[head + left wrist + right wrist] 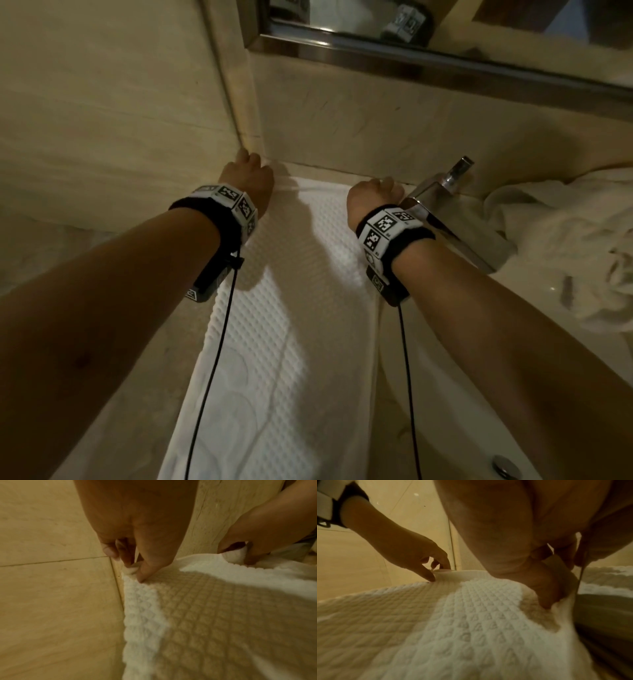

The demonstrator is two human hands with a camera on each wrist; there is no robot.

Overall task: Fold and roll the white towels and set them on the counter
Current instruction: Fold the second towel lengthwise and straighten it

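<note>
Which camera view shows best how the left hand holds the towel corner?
The left wrist view: the left hand pinches the white towel corner. The head view shows only its back; the right wrist view shows it small and shadowed.

From my right wrist camera, my right hand [530, 563] fills the upper frame, its fingers [546, 596] curled onto the far right corner of the white waffle-textured towel [471, 628]. Across from it, my left hand [406, 555] pinches the far left corner between thumb and fingertips. The towel spreads toward the camera, backed by a beige tiled wall [368, 561].
</note>
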